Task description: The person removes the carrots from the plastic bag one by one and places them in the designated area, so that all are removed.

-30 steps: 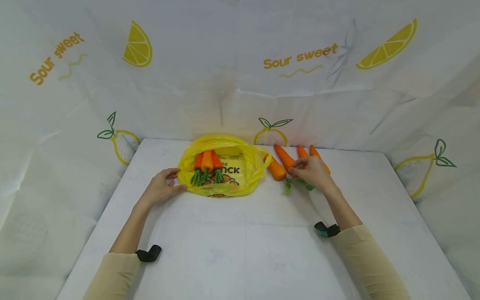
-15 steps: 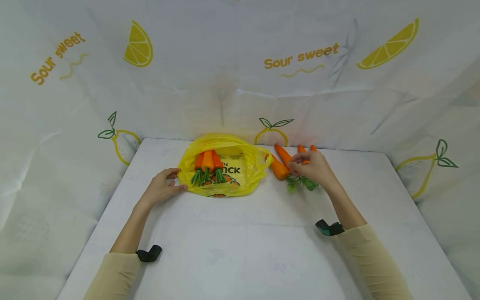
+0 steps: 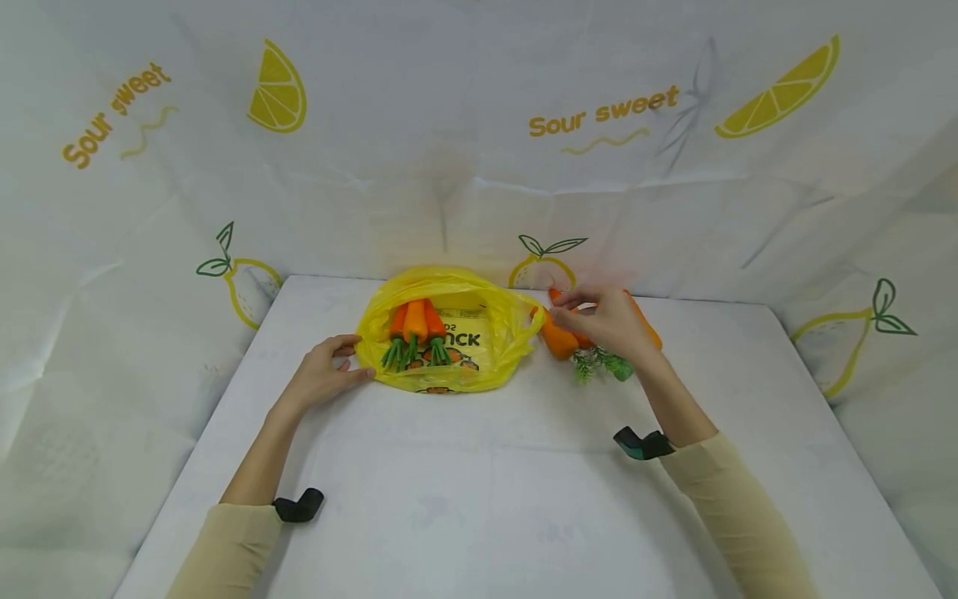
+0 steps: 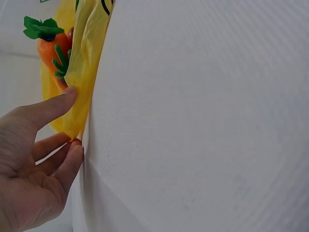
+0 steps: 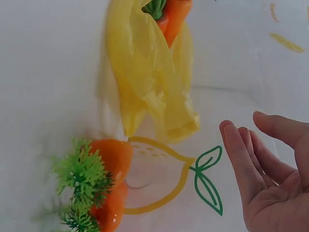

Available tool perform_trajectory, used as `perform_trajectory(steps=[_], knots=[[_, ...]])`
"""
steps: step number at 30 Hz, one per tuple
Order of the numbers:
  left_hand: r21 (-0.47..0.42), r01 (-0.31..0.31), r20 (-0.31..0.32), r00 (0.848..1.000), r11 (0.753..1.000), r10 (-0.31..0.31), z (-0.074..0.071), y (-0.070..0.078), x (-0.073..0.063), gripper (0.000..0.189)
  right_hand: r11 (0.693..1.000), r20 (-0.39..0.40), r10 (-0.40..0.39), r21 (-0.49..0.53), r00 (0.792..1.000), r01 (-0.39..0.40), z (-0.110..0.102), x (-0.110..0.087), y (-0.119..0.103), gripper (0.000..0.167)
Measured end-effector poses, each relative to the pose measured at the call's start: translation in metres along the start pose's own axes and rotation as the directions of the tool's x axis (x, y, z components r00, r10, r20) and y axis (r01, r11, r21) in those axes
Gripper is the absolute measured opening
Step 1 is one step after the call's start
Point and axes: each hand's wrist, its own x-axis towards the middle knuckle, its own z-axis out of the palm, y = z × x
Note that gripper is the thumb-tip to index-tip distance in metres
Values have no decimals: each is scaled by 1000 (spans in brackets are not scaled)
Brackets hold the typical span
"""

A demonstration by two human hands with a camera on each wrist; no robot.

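- A white cloth backdrop (image 3: 374,141), printed with yellow lemons and "Sour sweet" lettering, rises behind the flat white table (image 3: 479,499).
- Smooth, tapered orange loose carrots (image 3: 557,339) with frilly green tops (image 3: 595,364) lie near the table's back edge, right of the bag (their number cannot be told, since a hand covers part of them).
- The leftmost of these lies just beside the bag, its tip overlapped by the bag's bunched handle (image 3: 530,320), which stands between it and the opening.
- Beige sleeves (image 3: 224,553) reach in from the front, with a small black device (image 3: 299,505) at the left cuff and another at the right.
- The thin, crinkled yellow plastic bag (image 3: 441,276) lies with its mouth gaping toward the person; dark lettering shows inside.
- Three bright orange carrots with green stubby tops (image 3: 415,323) sit in its left half, tops toward the opening.
- The left hand (image 3: 325,374) touches the bag's left edge, thumb and fingers apart.
- The right hand (image 3: 614,320) hovers over the loose carrots, holding nothing, thumb apart from its loosely bent fingers.
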Motion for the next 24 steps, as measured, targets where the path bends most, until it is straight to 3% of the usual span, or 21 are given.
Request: perform_trajectory(steps=[9, 16, 24], knots=[[-15, 0, 5, 1000, 1000, 0, -1, -1, 1, 80, 993, 38, -78, 88, 996, 74, 22, 15, -18, 25], [-24, -19, 2, 1000, 1000, 19, -1, -1, 2, 80, 969, 96, -170, 197, 981, 149, 49, 32, -29, 19], [-83, -20, -12, 1000, 996, 19, -2, -2, 0, 80, 965, 190, -131, 251, 973, 81, 77, 43, -37, 20]])
